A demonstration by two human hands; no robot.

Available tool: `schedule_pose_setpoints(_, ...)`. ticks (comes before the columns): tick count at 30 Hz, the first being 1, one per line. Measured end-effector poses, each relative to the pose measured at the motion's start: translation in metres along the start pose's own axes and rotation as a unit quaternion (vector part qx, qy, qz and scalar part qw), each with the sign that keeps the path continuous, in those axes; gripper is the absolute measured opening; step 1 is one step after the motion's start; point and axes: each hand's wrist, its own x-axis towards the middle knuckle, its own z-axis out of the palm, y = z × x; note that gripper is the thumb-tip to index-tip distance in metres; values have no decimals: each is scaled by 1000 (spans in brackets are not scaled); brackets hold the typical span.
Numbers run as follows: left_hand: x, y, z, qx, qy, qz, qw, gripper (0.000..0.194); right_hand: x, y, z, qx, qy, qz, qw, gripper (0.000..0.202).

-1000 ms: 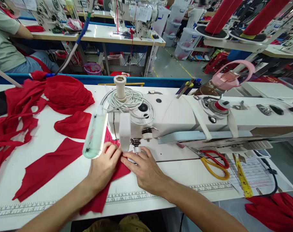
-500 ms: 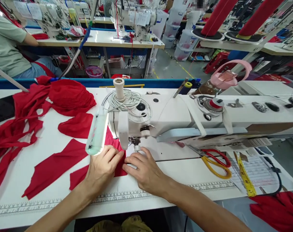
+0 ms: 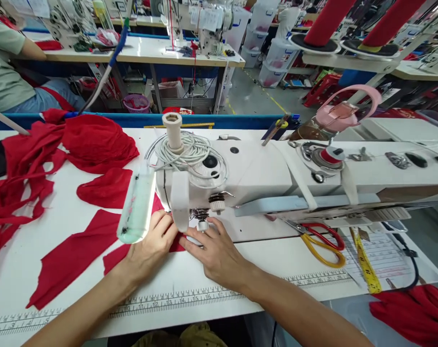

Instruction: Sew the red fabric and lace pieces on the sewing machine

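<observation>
Under the white sewing machine head [image 3: 255, 166], a piece of red fabric [image 3: 176, 246] lies at the needle area, mostly covered by fingers and the machine. My left hand [image 3: 155, 238] presses on it from the left, fingers bent and close together. On the other side, my right hand [image 3: 217, 250] has its fingertips at the fabric's edge, right beside the presser foot. Both hands are closed on the cloth. The needle tip itself is hidden. A pale green translucent plate [image 3: 136, 207] juts out above my left wrist.
More red cut pieces [image 3: 74, 258] and a red heap [image 3: 99, 142] lie left. Scissors [image 3: 323, 243], a yellow tape measure [image 3: 365, 262] and a written sheet [image 3: 392, 260] are right. A printed ruler [image 3: 175, 298] runs along the front edge. Another person [image 3: 9, 67] sits opposite.
The red fabric between my hands has slid away from me toward the machine, so less of it shows. My hands have shifted slightly with it. The view has moved a little.
</observation>
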Motion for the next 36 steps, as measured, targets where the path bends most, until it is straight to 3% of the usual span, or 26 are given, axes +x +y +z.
schedule_pose_setpoints(5, -10, 12, -4, -12, -2, -29, 1000, 27, -3, -2, -3, 28, 15, -23, 999, 46)
schedule_pose_setpoints(9, -12, 8, -9, -81, 11, -49, 995, 29, -4, -4, -2, 21, 20, -33, 999, 44)
schedule_pose_setpoints(20, -20, 8, -9, -138, -11, -16, 990, 25, -4, -5, -3, 30, 32, -40, 998, 49)
schedule_pose_setpoints(29, -10, -12, 2, -129, -23, 18, 991, 26, 3, 2, 2, -4, 44, -11, 999, 53)
schedule_pose_setpoints(36, -16, -1, 4, -115, -67, -63, 989, 35, 1, 1, 1, 9, 20, 33, 999, 55)
